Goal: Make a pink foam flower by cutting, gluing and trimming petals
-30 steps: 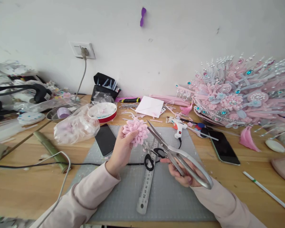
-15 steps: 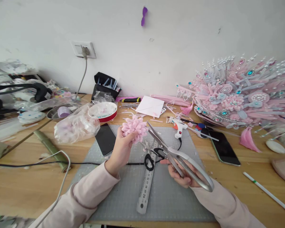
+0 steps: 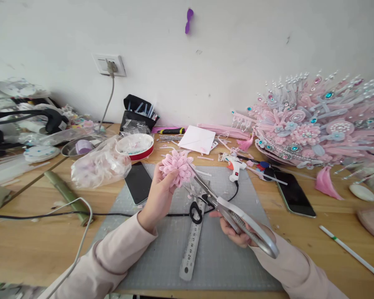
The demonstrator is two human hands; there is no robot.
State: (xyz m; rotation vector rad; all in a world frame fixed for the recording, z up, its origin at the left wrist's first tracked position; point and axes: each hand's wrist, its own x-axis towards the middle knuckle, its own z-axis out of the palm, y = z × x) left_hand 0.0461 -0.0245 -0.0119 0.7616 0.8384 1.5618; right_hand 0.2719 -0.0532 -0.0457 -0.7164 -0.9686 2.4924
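Observation:
A fluffy pink flower with looped petals is pinched in my left hand, held above the grey cutting mat. My right hand grips large silver scissors. Their blade tips meet the flower's right edge; whether they touch a petal I cannot tell. Beneath lie a steel ruler and small black-handled scissors, their blades partly hidden.
A white glue gun lies at the mat's back right. Phones flank the mat. A large pink beaded headdress stands at right. A plastic bag and red-rimmed round container sit left. A black cable crosses the mat.
The blades of the silver scissors have closed towards each other and come up to the flower's right edge. The flower has turned slightly; my left hand has barely moved.

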